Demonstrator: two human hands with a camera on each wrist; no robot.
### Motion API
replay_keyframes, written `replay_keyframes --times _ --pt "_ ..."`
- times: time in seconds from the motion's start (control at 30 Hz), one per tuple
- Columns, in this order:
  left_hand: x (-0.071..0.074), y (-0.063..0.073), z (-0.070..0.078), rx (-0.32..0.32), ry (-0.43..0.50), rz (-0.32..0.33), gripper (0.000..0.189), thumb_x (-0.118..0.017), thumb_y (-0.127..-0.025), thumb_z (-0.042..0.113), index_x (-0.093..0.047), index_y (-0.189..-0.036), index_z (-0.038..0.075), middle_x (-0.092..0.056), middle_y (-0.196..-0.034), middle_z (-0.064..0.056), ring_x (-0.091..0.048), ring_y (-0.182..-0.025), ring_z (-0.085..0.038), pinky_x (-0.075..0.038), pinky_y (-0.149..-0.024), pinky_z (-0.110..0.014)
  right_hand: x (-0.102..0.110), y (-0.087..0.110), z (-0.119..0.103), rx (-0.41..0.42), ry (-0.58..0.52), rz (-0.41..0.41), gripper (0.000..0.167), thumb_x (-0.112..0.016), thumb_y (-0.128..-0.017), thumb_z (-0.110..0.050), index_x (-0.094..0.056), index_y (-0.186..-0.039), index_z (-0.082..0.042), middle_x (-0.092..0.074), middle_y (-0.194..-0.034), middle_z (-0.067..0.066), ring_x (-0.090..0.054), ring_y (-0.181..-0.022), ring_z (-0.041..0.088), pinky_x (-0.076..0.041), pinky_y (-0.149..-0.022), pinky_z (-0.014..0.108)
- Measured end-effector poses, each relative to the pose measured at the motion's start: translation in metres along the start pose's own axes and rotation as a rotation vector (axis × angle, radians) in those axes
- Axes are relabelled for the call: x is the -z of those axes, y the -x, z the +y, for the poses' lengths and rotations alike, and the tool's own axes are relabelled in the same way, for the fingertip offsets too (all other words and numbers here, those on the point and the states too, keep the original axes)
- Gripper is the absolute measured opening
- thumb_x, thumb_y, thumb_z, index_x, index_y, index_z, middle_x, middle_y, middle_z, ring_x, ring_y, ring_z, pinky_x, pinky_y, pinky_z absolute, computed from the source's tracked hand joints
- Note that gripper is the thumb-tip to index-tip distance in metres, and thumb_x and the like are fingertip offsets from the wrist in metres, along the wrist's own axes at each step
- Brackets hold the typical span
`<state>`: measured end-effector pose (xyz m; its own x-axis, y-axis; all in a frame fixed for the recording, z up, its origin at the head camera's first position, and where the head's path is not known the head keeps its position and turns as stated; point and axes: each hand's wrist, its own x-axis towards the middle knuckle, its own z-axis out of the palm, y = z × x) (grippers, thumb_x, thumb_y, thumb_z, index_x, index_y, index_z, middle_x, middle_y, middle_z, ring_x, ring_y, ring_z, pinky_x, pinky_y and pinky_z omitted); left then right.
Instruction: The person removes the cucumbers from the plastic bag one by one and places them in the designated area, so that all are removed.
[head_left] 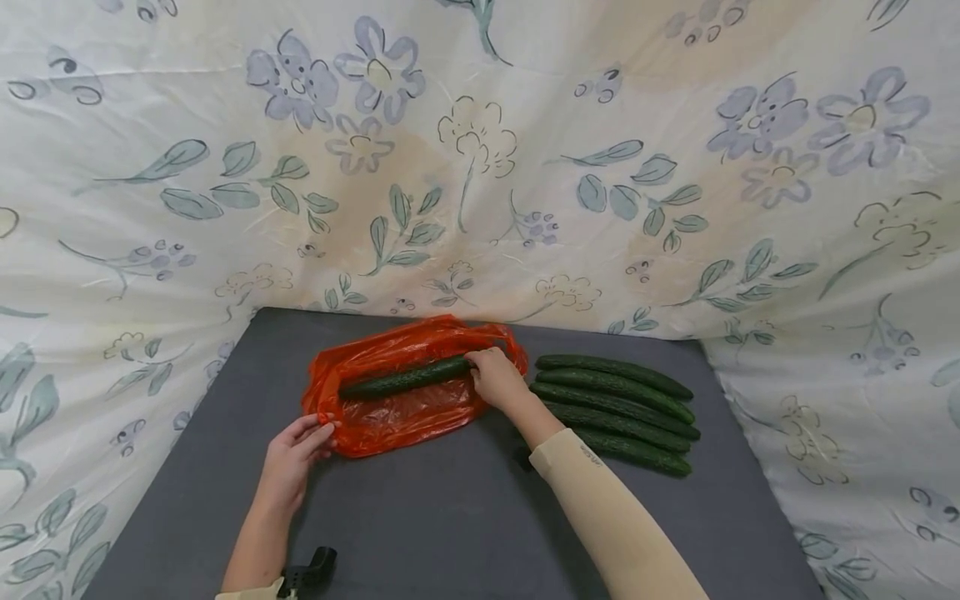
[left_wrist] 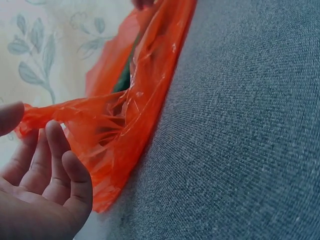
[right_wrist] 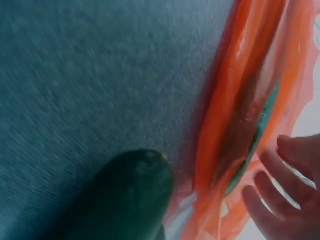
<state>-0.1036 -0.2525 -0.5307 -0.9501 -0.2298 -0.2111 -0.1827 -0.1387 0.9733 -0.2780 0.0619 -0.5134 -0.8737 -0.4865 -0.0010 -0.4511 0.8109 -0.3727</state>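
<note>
An orange-red plastic bag [head_left: 408, 437] lies spread on the dark table, its mouth opened upward. Inside it a dark green cucumber [head_left: 401, 380] rests lengthwise, partly covered by the film in the right wrist view. My left hand [head_left: 296, 454] pinches the bag's near left edge between thumb and fingers; the left wrist view shows the film stretched from the fingertips. At the cucumber's right end, my right hand [head_left: 498, 379] grips with its thumb and fingertips; its fingers look blurred in the right wrist view. Several more cucumbers [head_left: 615, 406] lie side by side right of the bag.
The grey cloth-covered table [head_left: 420, 525] extends in front of the bag. Behind and at both sides hangs a floral curtain [head_left: 480, 192]. One cucumber tip [right_wrist: 135, 180] shows close up beneath the right wrist.
</note>
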Motion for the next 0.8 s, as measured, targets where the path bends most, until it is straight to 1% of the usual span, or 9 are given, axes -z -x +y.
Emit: replay_keyframes --times 0.03,0.1,0.2,0.27,0.37,0.47,0.53,0.67,0.8 --pt "0.0 0.0 0.001 -0.001 0.004 0.0 0.027 -0.066 -0.1 0.026 -0.058 -0.118 0.008 -0.073 -0.098 0.018 -0.066 -0.083 -0.006 -0.056 -0.077 -0.026 0.0 0.001 0.0 0.0 0.01 0.035 0.039 -0.061 -0.102 -0.013 -0.059 -0.14 -0.01 -0.059 -0.141 0.011 -0.049 -0.136 0.032 -0.045 -0.109 0.046" --pt "0.0 0.0 0.002 -0.006 0.013 -0.002 0.028 -0.066 -0.099 0.025 -0.059 -0.119 0.007 -0.074 -0.099 0.017 -0.067 -0.083 -0.007 -0.056 -0.077 -0.026 0.0 0.002 0.0 0.001 0.033 0.049 0.042 -0.065 -0.1 -0.019 -0.058 -0.142 -0.013 -0.054 -0.147 0.012 -0.043 -0.142 0.033 -0.044 -0.11 0.048" --pt "0.0 0.002 0.001 -0.004 0.01 -0.006 0.032 -0.066 -0.099 0.026 -0.059 -0.121 0.003 -0.074 -0.1 0.015 -0.067 -0.083 -0.007 -0.055 -0.077 -0.026 -0.003 0.001 0.002 0.03 0.055 -0.028 0.053 -0.067 -0.099 -0.028 -0.052 -0.148 -0.016 -0.042 -0.158 0.011 -0.029 -0.151 0.033 -0.036 -0.115 0.054" --pt "0.0 0.003 -0.001 0.0 0.003 -0.003 0.033 -0.066 -0.099 0.026 -0.058 -0.121 0.003 -0.074 -0.101 0.015 -0.067 -0.083 -0.007 -0.056 -0.077 -0.026 -0.006 0.002 0.003 0.033 0.063 -0.093 0.055 -0.067 -0.099 -0.032 -0.05 -0.149 -0.018 -0.04 -0.16 0.009 -0.026 -0.152 0.033 -0.031 -0.117 0.057" --pt "-0.001 0.003 -0.002 0.002 -0.005 0.005 0.033 -0.067 -0.099 0.027 -0.058 -0.12 0.003 -0.074 -0.101 0.015 -0.067 -0.083 -0.006 -0.056 -0.077 -0.026 -0.009 0.003 0.003 0.019 0.064 -0.126 0.054 -0.069 -0.097 -0.034 -0.054 -0.147 -0.019 -0.049 -0.154 0.006 -0.037 -0.147 0.033 -0.032 -0.115 0.061" --pt "-0.001 0.003 -0.001 0.006 -0.002 0.007 0.033 -0.067 -0.099 0.028 -0.058 -0.12 0.004 -0.074 -0.101 0.015 -0.067 -0.083 -0.007 -0.056 -0.077 -0.026 -0.011 0.002 0.002 -0.003 0.067 -0.113 0.052 -0.072 -0.095 -0.031 -0.058 -0.144 -0.021 -0.058 -0.146 0.004 -0.049 -0.137 0.033 -0.038 -0.11 0.062" --pt "-0.001 0.003 0.0 0.01 -0.001 0.007 0.036 -0.067 -0.098 0.029 -0.057 -0.121 0.003 -0.074 -0.101 0.016 -0.067 -0.083 -0.007 -0.056 -0.078 -0.026 -0.012 0.0 0.003 -0.014 0.053 -0.103 0.052 -0.073 -0.093 -0.03 -0.059 -0.142 -0.022 -0.061 -0.142 0.004 -0.052 -0.133 0.033 -0.041 -0.107 0.062" --pt "-0.002 0.003 -0.001 0.015 -0.008 0.01 0.037 -0.068 -0.098 0.029 -0.057 -0.122 0.003 -0.073 -0.101 0.016 -0.067 -0.083 -0.007 -0.056 -0.078 -0.026 -0.011 -0.002 0.003 -0.021 0.026 -0.092 0.051 -0.075 -0.091 -0.029 -0.062 -0.14 -0.022 -0.063 -0.138 0.004 -0.053 -0.13 0.034 -0.043 -0.105 0.062" --pt "-0.001 0.003 -0.002 0.011 0.001 0.012 0.032 -0.068 -0.098 0.028 -0.059 -0.119 0.006 -0.073 -0.101 0.017 -0.067 -0.083 -0.007 -0.056 -0.077 -0.027 -0.004 0.0 0.001 -0.025 -0.026 -0.078 0.051 -0.075 -0.09 -0.028 -0.062 -0.139 -0.02 -0.063 -0.137 0.006 -0.049 -0.13 0.037 -0.039 -0.105 0.068"
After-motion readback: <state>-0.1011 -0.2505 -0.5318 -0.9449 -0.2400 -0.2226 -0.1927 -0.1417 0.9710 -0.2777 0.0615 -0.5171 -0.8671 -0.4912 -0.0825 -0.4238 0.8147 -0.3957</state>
